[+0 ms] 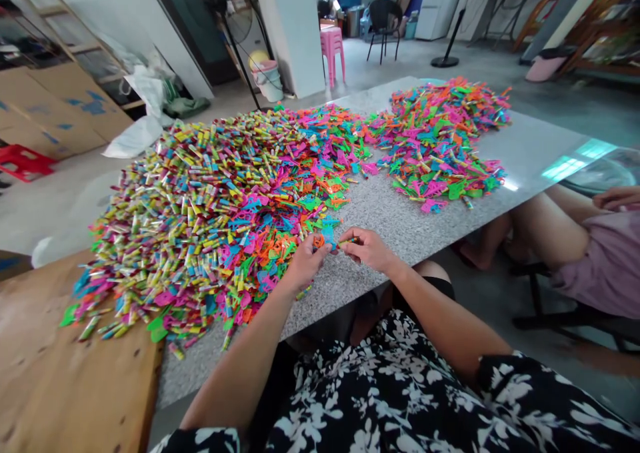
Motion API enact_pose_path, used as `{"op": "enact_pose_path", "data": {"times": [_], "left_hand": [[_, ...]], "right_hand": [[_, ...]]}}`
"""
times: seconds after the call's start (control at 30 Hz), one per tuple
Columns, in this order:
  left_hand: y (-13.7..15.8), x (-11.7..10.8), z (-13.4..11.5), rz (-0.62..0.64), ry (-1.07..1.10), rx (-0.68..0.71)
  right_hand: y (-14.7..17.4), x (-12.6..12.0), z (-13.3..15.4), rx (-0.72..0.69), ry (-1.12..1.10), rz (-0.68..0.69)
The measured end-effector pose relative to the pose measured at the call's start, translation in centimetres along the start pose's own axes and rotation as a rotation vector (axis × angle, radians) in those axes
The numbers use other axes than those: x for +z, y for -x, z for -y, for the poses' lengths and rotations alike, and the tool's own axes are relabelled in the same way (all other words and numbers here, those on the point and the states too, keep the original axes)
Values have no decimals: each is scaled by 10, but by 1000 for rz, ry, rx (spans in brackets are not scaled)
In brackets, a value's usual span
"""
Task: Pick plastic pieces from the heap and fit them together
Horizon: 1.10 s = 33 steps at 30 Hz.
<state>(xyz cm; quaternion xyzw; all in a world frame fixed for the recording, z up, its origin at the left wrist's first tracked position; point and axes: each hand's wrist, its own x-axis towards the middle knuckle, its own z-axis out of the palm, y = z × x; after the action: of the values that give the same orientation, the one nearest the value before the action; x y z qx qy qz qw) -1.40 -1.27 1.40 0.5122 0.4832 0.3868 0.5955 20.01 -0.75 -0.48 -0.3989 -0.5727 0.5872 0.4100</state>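
Close to the table's front edge, my left hand (306,264) pinches a small blue plastic piece (328,237); its exact shape is partly hidden by the fingers. My right hand (370,247) has a small, yellowish wrapped tube (348,241) between thumb and fingertips, its end close to the blue piece. Whether the two parts touch I cannot tell. Left of my hands spreads a big heap of wrapped tubes (185,193), with flat plastic pieces (280,243) in pink, orange, green and blue along its near right side. Farther right lies a second heap of colourful pieces (440,139), some with tubes.
The speckled stone table (370,206) carries both heaps. A wooden board (75,366) adjoins it at the left. Another person's legs (555,229) are at the right edge. Behind stand a fan (235,23), a bucket (269,79), pink stools (332,49) and a black chair (385,23).
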Motion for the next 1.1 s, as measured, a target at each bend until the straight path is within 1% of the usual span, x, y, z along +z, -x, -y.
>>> {"op": "enact_pose_path", "data": {"times": [0.1,0.2,0.27,0.33,0.4,0.43,0.47,0.5,0.53,0.57,0.6,0.63,0.67,0.7,0.77,0.8,0.83,0.87,0.9,0.93,1.0,1.1], "left_hand": [[-3,-3,-7,94,-70,-82],[-7,-2,-5,184,-60,-178],[-11,4,0,221,-47,-212],[-19,12,5,230,-123,-233],[-34,17,7,167,-325,-203],[-44,18,7,99,-468,-149],[-56,17,6,13,-623,-68],[-68,15,4,-84,-782,38],[-80,11,3,-154,-931,134],[-91,7,2,-168,-1062,207],[-102,2,1,-142,-1178,259],[-110,-2,2,-96,-1275,284],[-117,-6,3,-40,-1354,288],[-121,-9,4,8,-1414,280],[-125,-14,7,56,-1482,250],[-125,-15,7,48,-1487,239],[-124,-17,7,18,-1473,231],[-122,-19,7,-27,-1435,221],[-119,-23,6,-82,-1370,202],[-115,-27,5,-140,-1277,171],[-104,-40,5,-246,-996,102],[-80,-63,8,-336,-422,29]], "right_hand": [[0,-5,-4,31,-52,54],[3,-6,-8,12,44,2],[8,-9,-12,-11,105,-48],[11,-18,-15,3,146,-62],[12,-38,-16,63,187,-70],[11,-52,-14,96,199,-115],[9,-67,-12,110,190,-209],[5,-83,-8,99,156,-347],[-1,-99,-4,55,91,-514],[-7,-113,1,-11,9,-673],[-14,-124,5,-67,-67,-787],[-21,-131,7,-97,-123,-850],[-27,-132,9,-89,-145,-858],[-32,-129,8,-40,-128,-811],[-40,-107,1,110,8,-617],[-42,-90,-5,176,116,-482],[-44,-70,-11,214,243,-344],[-45,-49,-17,217,383,-218],[-46,-27,-23,192,528,-110],[-47,-6,-28,154,665,-35],[-52,32,-34,101,859,42],[-63,72,-36,124,1009,47]]}}
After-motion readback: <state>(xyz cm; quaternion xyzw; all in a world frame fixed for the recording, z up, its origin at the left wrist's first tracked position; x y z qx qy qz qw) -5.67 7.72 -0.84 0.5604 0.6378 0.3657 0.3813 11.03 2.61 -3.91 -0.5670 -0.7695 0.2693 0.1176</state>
